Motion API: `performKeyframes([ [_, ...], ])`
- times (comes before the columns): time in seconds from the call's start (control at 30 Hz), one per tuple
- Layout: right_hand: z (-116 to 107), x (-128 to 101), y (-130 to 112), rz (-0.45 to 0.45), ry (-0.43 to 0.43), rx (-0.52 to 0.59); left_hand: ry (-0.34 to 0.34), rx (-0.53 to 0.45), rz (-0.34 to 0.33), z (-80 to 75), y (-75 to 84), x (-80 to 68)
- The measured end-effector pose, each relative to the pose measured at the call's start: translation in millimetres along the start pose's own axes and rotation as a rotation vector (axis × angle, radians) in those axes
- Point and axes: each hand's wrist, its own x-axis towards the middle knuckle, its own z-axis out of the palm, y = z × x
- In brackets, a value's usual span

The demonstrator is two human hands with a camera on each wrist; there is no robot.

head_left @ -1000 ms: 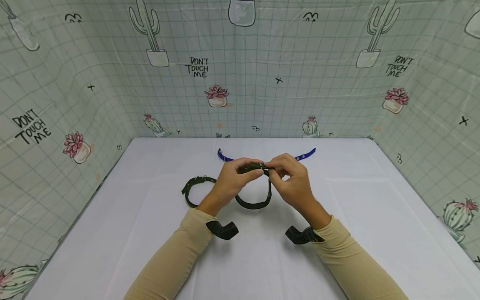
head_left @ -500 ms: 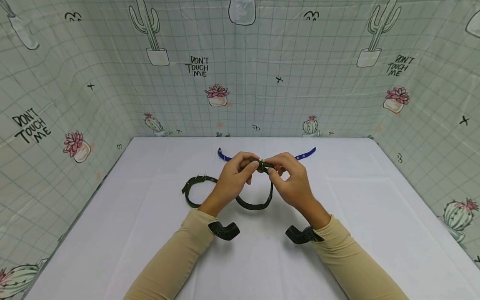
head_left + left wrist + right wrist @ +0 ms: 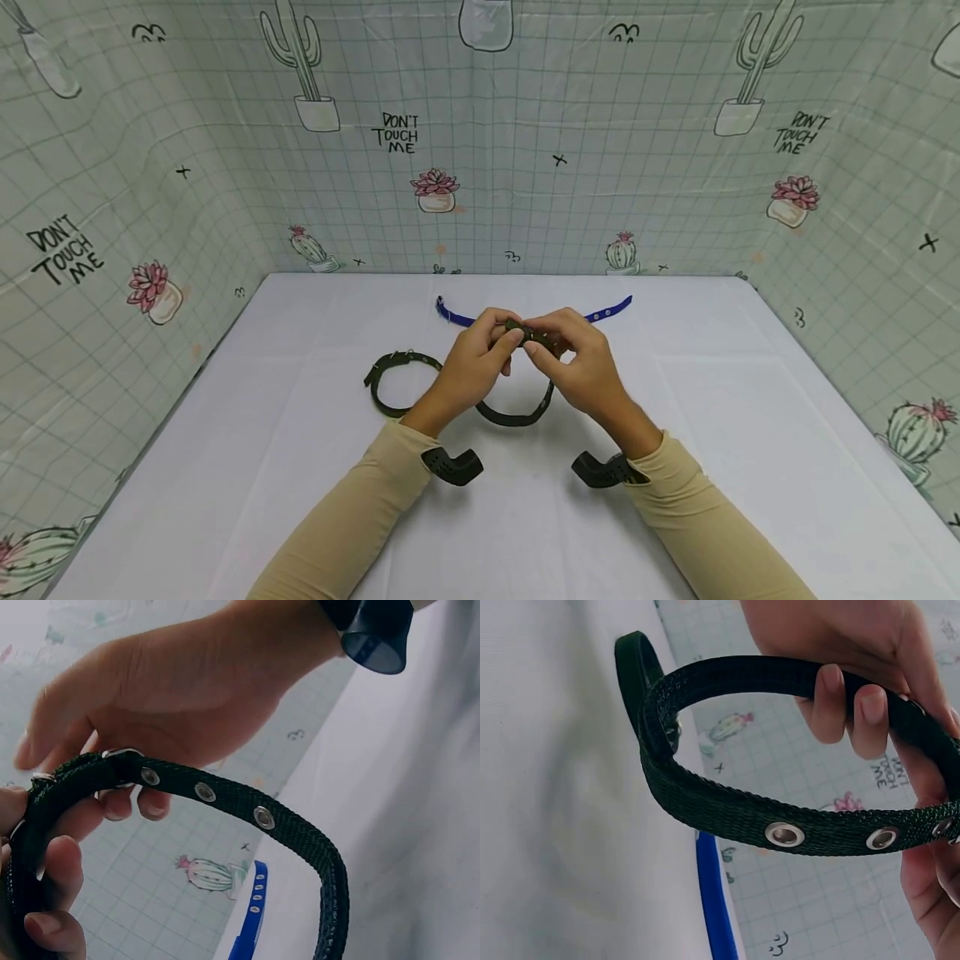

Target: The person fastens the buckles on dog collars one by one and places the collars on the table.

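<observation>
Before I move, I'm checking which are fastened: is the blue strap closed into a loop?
No, the blue strap lies with its two ends apart.

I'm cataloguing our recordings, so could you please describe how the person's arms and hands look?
Long, plain beige sleeves reach both wrists, where black, bent devices are worn. The left hand and right hand are bare, without gloves; no cables show.

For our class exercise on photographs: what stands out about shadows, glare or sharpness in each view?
Head view: fairly even light, soft shadows on the white table beneath the black wrist devices; left wrist view: dimmer, with glints on the eyelets of the dark green strap; right wrist view: a broad, soft-edged shadow on the table, nearest eyelet fairly crisp.
</observation>
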Motion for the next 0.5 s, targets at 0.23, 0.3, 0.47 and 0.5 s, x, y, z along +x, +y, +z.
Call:
performKeyframes([
  [0.23, 2.0, 0.3, -4.0, 0.072, -0.028, 0.047, 0.006, -0.010, 0.011, -0.8, 1.7, 0.0],
  [0.3, 1.5, 0.3, -3.8, 0.089, -0.015, 0.063, 0.023, -0.055, 0.013, -1.4, 1.3, 0.3],
  [0.47, 1.9, -2.9, 8.0, 0.160, -0.001, 0.086, 0.069, -0.148, 0.032, -2.0, 0.5, 1.5],
  [0.5, 2.4, -4.2, 13.5, 0.172, -0.002, 0.094, 0.077, -0.158, 0.036, -1.8, 0.2, 1.7],
])
